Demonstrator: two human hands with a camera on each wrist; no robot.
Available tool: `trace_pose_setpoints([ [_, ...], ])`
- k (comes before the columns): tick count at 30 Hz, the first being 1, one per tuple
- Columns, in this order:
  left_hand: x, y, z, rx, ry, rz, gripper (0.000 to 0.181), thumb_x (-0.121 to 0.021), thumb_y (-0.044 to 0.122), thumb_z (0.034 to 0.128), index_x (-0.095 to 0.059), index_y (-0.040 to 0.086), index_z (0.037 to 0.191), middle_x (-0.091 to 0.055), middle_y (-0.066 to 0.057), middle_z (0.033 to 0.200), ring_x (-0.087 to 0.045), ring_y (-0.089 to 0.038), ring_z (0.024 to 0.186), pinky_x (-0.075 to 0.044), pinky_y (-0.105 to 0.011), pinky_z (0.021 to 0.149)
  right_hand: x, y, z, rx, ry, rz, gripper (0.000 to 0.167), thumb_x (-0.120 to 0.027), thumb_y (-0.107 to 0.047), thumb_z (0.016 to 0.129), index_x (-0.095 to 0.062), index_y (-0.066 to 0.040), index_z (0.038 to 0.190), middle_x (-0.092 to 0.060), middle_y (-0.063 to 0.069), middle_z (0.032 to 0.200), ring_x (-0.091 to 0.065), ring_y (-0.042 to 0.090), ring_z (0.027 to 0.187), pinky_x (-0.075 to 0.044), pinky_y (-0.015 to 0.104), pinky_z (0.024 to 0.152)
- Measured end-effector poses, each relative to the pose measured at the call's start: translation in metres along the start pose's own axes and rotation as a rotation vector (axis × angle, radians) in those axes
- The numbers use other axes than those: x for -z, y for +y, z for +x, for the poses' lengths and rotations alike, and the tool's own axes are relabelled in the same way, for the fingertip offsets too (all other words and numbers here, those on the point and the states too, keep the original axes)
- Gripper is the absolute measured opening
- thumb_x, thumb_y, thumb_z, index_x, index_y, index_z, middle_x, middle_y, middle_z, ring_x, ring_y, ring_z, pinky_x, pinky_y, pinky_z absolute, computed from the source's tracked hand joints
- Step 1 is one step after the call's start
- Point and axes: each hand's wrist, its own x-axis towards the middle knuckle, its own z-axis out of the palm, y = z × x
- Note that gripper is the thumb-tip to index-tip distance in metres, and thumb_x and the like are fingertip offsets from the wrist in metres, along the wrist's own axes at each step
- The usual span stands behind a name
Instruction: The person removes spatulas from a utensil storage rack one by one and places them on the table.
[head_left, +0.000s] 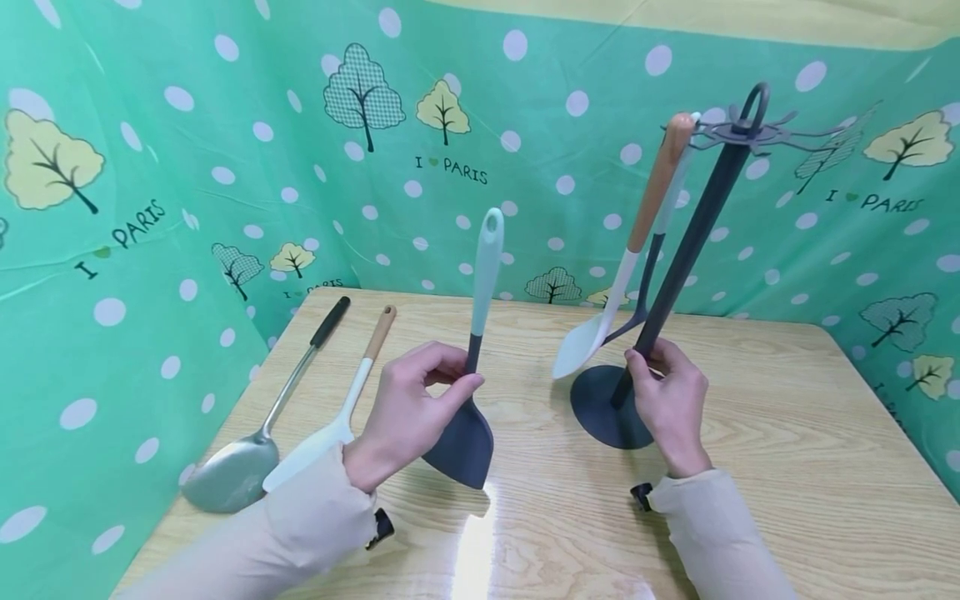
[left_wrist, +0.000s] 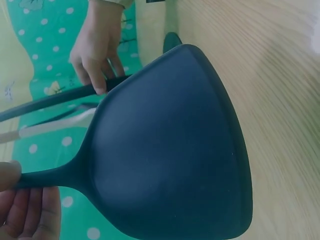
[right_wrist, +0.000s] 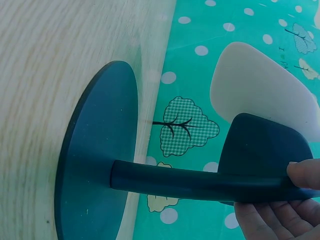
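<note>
The left fingers [head_left: 457, 394] partly hide the dark turner [head_left: 467, 446].

Dotted green cloth [head_left: 555, 192] behind a wood-grain table [head_left: 787, 433] with bright glare [head_left: 474, 554].

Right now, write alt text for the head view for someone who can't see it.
A person's left hand holds a dark spatula, handle up, while the right hand grips a stand with two hanging utensils; a metal spatula and a white spatula lie on the table.
</note>
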Motion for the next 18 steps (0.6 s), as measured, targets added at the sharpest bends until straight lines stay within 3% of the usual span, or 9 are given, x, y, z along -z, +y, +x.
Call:
trace_pose_setpoints([
  [18,0.023,-0.008,-0.006,0.049,-0.027,0.072,0.012,-0.074,0.004,0.0823,-0.07,0.012,0.09,-0.067,0.005,0.082,-0.064,-0.009,0.072,-0.056,-0.025,0.066,0.001,0.0,0.0,-0.007,-0.01,0.016,0.023,-0.063,-0.019,0.092,-0.067,-0.001,0.105,-0.067,0.014,0.094,-0.068,0.028,0.09,-0.055,0.046,0.079],
])
